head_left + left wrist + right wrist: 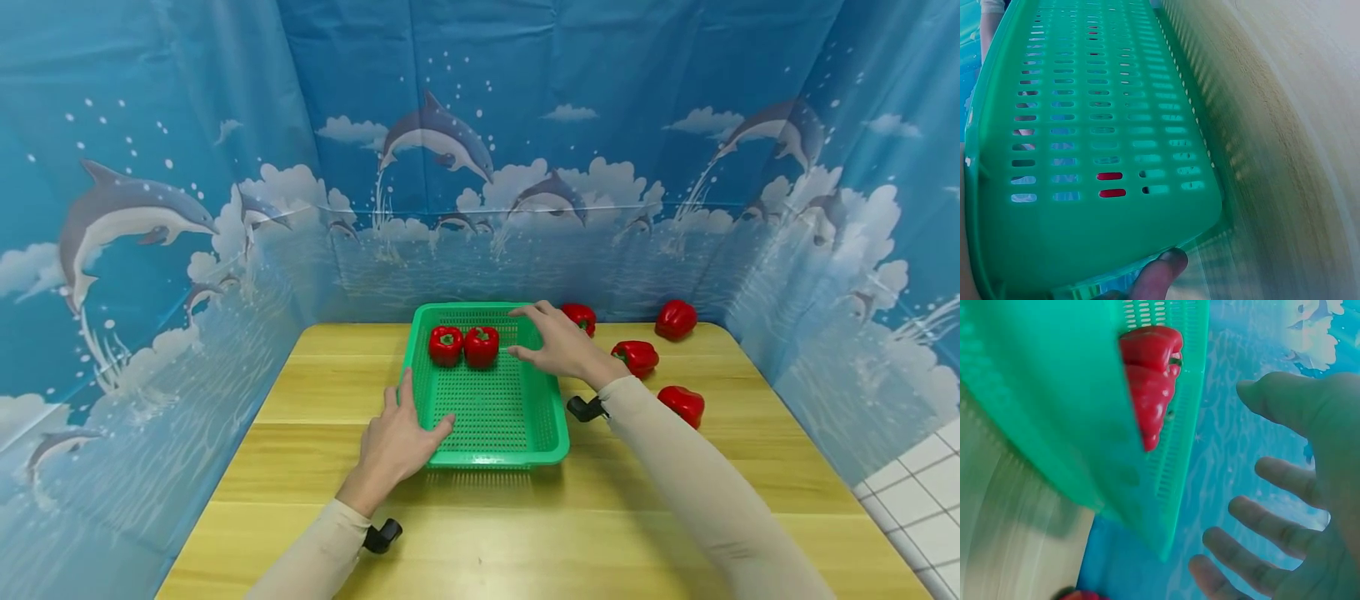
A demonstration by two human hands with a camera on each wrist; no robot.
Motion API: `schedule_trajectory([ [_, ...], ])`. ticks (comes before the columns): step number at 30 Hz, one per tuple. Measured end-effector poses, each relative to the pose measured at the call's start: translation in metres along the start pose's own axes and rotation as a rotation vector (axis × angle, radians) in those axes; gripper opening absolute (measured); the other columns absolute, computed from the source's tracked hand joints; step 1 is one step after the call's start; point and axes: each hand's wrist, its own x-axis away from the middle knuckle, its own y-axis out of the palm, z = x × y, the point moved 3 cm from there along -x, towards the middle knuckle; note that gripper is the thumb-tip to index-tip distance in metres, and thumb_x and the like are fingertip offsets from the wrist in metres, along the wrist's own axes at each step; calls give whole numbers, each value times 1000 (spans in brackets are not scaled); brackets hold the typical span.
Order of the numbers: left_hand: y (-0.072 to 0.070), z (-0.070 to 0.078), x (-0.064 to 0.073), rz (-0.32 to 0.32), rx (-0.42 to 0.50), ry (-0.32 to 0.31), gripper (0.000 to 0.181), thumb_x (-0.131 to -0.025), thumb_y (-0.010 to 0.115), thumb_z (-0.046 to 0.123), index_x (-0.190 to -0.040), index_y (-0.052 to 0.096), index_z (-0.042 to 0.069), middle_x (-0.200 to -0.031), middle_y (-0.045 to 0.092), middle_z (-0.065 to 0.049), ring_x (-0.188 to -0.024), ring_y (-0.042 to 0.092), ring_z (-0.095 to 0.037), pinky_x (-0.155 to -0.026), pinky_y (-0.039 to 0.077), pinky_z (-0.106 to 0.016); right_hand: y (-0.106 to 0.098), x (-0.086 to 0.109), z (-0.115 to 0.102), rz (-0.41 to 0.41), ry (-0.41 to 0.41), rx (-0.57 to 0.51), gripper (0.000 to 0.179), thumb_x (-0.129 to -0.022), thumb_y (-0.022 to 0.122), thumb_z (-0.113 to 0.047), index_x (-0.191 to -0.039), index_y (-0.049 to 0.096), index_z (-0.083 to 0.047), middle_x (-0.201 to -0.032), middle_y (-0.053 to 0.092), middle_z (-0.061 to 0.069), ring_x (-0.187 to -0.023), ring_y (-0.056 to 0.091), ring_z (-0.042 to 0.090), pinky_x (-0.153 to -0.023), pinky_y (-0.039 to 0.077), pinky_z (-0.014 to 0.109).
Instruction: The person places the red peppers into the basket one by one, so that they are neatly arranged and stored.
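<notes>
A green plastic basket (pixel 487 457) with slotted walls stands on the wooden table, two red bell peppers (pixel 482 347) side by side in its far left part. My left hand (pixel 396 446) holds the basket's near left corner, thumb over the front rim and fingers along the left wall. In the left wrist view a fingertip (pixel 1172 257) shows at the basket's lower corner. Over the far right rim hovers my right hand (pixel 558 337), fingers spread and slightly bent. The right wrist view shows nothing between its fingers (pixel 1272 525), which are apart from the basket.
More red bell peppers lie right of the basket: one behind my right hand (pixel 580 317), one at the back right (pixel 676 320), one by the wrist (pixel 637 357) and one beside the forearm (pixel 682 405). A blue dolphin curtain (pixel 480 258) borders the table (pixel 300 467) behind and at both sides.
</notes>
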Motion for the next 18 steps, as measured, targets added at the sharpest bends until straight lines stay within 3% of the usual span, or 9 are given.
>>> schedule_trajectory([
  [18,0,-2,0,-4,-1,3,116,-105,72,66,-189,12,13,-171,49,-32,-55,57,-31,-52,45,-40,-20,41,56,27,34,23,65,-111,82,-34,-168,60,-14,-170,53,22,-156,54,51,-124,50,77],
])
